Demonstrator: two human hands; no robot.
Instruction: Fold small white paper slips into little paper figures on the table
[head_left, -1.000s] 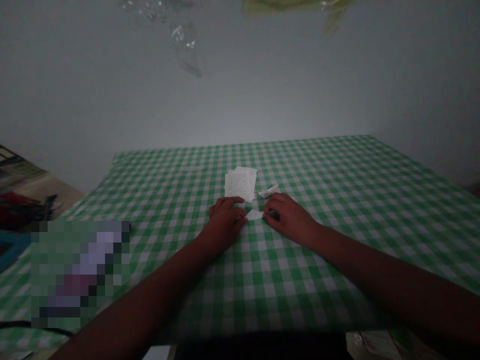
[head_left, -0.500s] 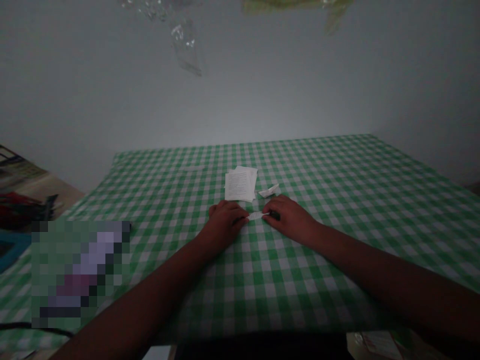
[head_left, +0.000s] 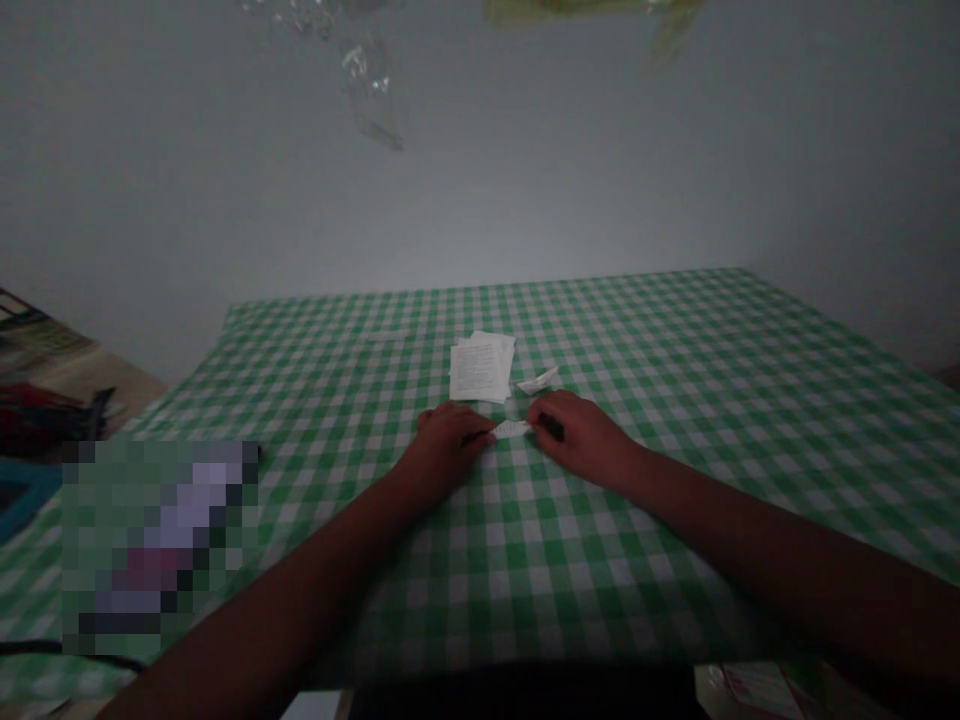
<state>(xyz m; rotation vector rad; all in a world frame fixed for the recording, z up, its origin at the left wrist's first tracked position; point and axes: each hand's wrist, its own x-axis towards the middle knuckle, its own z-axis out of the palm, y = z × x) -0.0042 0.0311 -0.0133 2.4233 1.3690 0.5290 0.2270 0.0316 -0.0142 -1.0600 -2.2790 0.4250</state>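
Note:
Between my two hands is a small folded piece of white paper (head_left: 512,429) with print on it, low over the checked tablecloth. My left hand (head_left: 454,440) pinches its left end between thumb and fingers. Its right end is pinched by my right hand (head_left: 570,430), the thumb and forefinger closed on the tip. Just beyond my right hand lies a folded paper boat (head_left: 538,381). A loose stack of printed paper sheets (head_left: 478,370) rests past my left hand. The fingertips partly hide the ends of the folded paper.
A green and white checked tablecloth (head_left: 675,350) covers the table up to the wall. On the left lies a pixelated, blurred-out object (head_left: 180,520), with a black cable (head_left: 75,652) near it. A faint clear strip (head_left: 387,336) lies toward the back.
The folded paper between my hands now shows a flatter, smoother face. My right fingers have shifted slightly at its end; my left hand stays almost in place.

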